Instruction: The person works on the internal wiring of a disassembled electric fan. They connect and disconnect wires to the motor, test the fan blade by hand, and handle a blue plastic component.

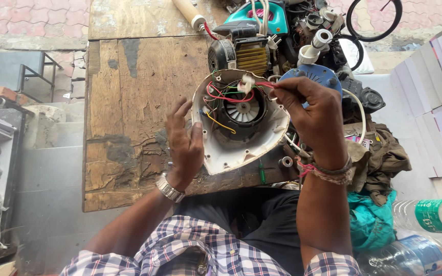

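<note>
Housing (241, 153) under left hand (184, 145), right hand (310, 115) pinching wires (231, 97), motor (241, 55) behind

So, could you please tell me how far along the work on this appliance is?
Done: the white housing lies open, motor exposed. In hand: the left hand steadies its rim while the right hand pinches the red wire near a white connector. Left: wiring loose, housing unclosed.
</note>
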